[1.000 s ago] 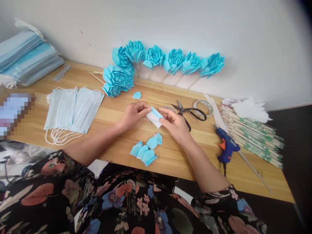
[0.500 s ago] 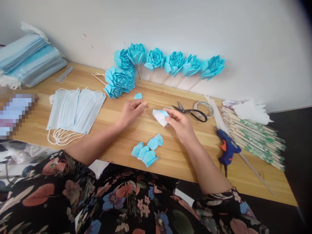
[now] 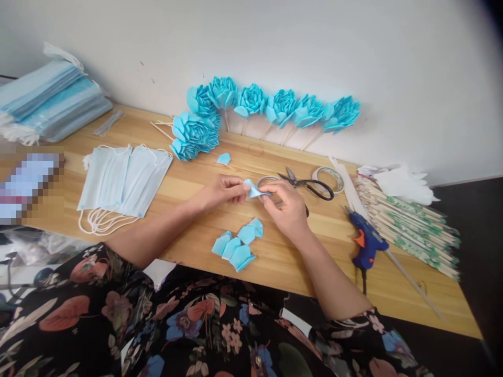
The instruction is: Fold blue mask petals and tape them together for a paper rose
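Between my two hands is a small blue petal (image 3: pixel 254 189), cut from soft sheet like a face mask's and bent at its middle. My left hand (image 3: pixel 223 191) pinches its left end between thumb and fingers. On its right end my right hand (image 3: pixel 286 205) is closed the same way. Several loose blue petals (image 3: pixel 236 248) lie on the wooden table (image 3: pixel 188 220) below my hands, and a single blue petal (image 3: pixel 223 158) lies beyond them. Black-handled scissors (image 3: pixel 310 184) rest just past my right hand, partly over a roll of tape (image 3: pixel 332 178).
Blue flowers (image 3: pixel 251 100) on sticks lean against the wall, others lie at their left. Face masks (image 3: pixel 124 180) and a mask stack (image 3: pixel 51 99) are on the left. On the right are a blue glue gun (image 3: pixel 365 238) and wrapped chopsticks (image 3: pixel 412 225). A blurred-out object (image 3: pixel 29 186) sits far left.
My left hand has moved right and taken hold of the petal's left end. The petal, earlier spread with its white side showing in my right hand, is now bent with blue showing.
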The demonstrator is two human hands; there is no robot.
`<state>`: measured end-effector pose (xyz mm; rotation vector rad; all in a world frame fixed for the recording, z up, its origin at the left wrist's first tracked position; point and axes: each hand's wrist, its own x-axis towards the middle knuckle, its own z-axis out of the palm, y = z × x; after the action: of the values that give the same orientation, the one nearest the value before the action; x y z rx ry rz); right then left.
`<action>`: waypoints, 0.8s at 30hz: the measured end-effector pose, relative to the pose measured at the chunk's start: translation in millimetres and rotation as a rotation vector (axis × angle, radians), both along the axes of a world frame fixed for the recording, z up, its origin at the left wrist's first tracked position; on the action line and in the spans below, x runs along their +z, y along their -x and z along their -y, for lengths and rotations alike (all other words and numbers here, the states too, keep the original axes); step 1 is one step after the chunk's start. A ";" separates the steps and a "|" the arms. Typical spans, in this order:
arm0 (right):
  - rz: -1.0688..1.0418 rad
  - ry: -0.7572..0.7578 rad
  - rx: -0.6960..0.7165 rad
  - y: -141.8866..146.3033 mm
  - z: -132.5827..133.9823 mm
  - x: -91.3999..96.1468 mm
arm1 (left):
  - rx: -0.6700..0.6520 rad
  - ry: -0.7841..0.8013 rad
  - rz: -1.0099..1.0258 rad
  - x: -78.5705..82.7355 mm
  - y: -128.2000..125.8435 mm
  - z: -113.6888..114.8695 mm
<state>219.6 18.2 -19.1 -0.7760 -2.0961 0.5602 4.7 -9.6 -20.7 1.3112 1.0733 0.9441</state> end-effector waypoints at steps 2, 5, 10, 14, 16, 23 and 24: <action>-0.003 0.035 0.026 -1.2 -0.3 0.2 | 0.044 0.005 0.014 -0.2 0.7 -1.6; -0.150 0.318 0.070 -5.4 -2.2 -0.8 | 0.106 -0.005 0.028 -0.9 1.7 -2.9; -0.493 0.871 0.091 -6.4 -5.3 -0.7 | 0.062 -0.156 0.020 3.1 1.2 1.5; -0.561 1.167 0.184 -1.4 -4.2 0.0 | -0.014 -0.228 0.027 6.2 0.1 5.6; -0.552 1.236 0.231 -0.2 -3.7 0.1 | -0.021 -0.218 0.005 5.7 0.2 5.9; -0.585 1.180 0.179 -3.9 -5.8 3.4 | 0.004 -0.136 -0.004 -1.0 1.9 2.4; -0.593 1.176 0.171 -4.2 -5.9 4.0 | 0.007 -0.121 -0.006 -2.1 1.9 2.0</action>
<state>223.8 24.1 -15.1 -0.8671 -1.1473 1.9184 2.8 -11.6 -22.8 1.4103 1.0389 1.0246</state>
